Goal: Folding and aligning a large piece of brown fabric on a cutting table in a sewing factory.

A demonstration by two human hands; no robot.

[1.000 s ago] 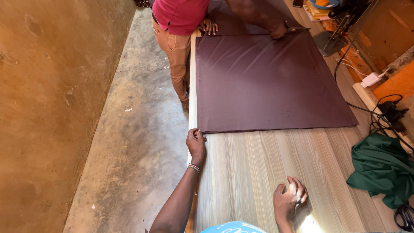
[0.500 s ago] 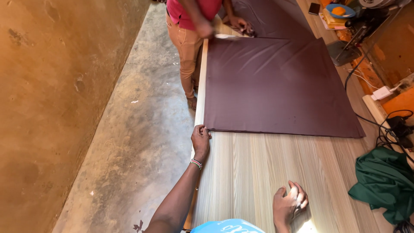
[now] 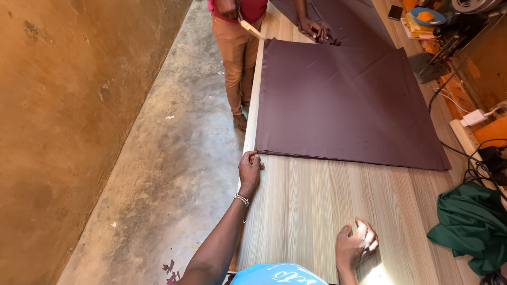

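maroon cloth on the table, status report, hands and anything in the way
Left hand flat at the near corner of the maroon cloth. Right hand curled on bare table. Co-worker's hand on far end; green cloth off right.

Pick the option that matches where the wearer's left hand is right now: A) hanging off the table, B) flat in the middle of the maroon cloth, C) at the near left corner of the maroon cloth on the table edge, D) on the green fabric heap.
C: the left hand has its fingertips at the near left corner of the folded maroon cloth, by the edge of the wood-grain table.
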